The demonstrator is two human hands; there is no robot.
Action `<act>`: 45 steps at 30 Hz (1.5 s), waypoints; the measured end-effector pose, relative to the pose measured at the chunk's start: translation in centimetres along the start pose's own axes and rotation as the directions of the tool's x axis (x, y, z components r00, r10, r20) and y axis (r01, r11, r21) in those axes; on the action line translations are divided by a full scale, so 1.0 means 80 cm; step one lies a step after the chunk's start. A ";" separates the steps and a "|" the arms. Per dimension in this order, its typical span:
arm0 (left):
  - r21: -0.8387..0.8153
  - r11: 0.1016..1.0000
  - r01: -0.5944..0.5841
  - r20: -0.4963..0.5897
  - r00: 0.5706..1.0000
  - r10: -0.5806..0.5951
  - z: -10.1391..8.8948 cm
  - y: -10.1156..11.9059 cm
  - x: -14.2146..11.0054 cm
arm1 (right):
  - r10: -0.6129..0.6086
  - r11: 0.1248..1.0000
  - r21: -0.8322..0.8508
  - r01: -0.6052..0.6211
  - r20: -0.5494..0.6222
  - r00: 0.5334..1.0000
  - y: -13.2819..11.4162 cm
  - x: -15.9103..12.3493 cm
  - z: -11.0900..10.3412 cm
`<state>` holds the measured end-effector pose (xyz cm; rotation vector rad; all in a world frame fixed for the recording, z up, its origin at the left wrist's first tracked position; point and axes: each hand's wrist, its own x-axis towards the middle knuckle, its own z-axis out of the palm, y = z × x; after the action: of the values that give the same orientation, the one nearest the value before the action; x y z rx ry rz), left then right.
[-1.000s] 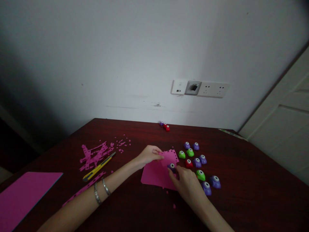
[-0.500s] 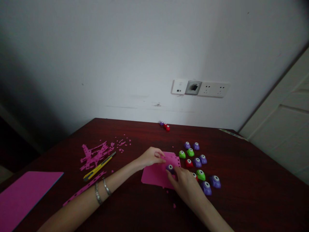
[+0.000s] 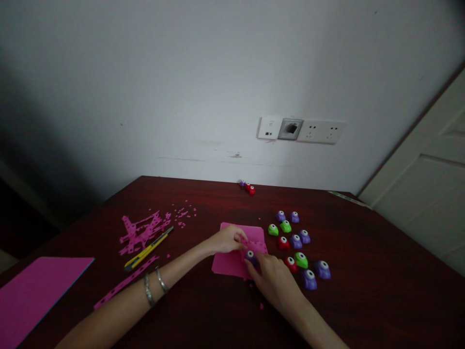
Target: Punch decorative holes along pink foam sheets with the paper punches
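Note:
Over a pink paper sheet (image 3: 228,264) on the table, my left hand (image 3: 228,239) pinches a smaller pink piece of paper (image 3: 259,246) with small holes along its edge. My right hand (image 3: 275,275) is closed around a purple craft punch (image 3: 250,255) with a round white top, which sits at that smaller piece, close to my left fingertips. Just right of my right hand stand a red punch (image 3: 290,264), a green punch (image 3: 301,260) and a purple punch (image 3: 309,279). The underside of the held punch is hidden.
On the left lie pink punched scraps (image 3: 140,234), tiny cut-outs (image 3: 182,213), a yellow utility knife (image 3: 148,249), a long punched strip (image 3: 125,283) and a large pink sheet (image 3: 43,286). More punches (image 3: 286,226) stand at right; a few (image 3: 251,190) sit by the wall.
The smaller pink piece has been turned and drawn nearer, so its holed edge now lies lower on the sheet. My right hand and the purple punch have shifted slightly left and down.

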<state>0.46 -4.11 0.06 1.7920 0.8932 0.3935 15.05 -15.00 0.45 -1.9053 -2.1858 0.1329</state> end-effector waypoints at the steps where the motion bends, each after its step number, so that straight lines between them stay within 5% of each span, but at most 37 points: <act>1: 0.027 1.000 -0.008 0.009 1.000 0.008 0.000 0.001 0.000 | 0.004 1.000 -0.004 -0.004 -0.007 1.000 0.000 0.000 0.001; 15: 0.427 0.892 -0.148 0.032 0.988 0.149 -0.002 0.020 -0.017 | 0.002 0.987 0.161 -0.015 0.082 0.997 0.022 0.008 -0.008; 27: 0.425 0.867 -0.259 0.104 0.966 0.238 -0.011 0.012 -0.010 | -0.032 0.957 0.289 -0.002 0.112 0.993 0.025 0.009 -0.014; 45: 0.362 0.910 -0.202 0.080 0.979 0.185 -0.010 0.003 -0.005 | -0.042 0.947 0.322 -0.005 0.139 0.989 0.026 0.011 -0.012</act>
<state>-0.18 -3.91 0.64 2.2394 0.7977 0.3249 17.17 -13.95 1.05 -1.7376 -2.1112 0.6029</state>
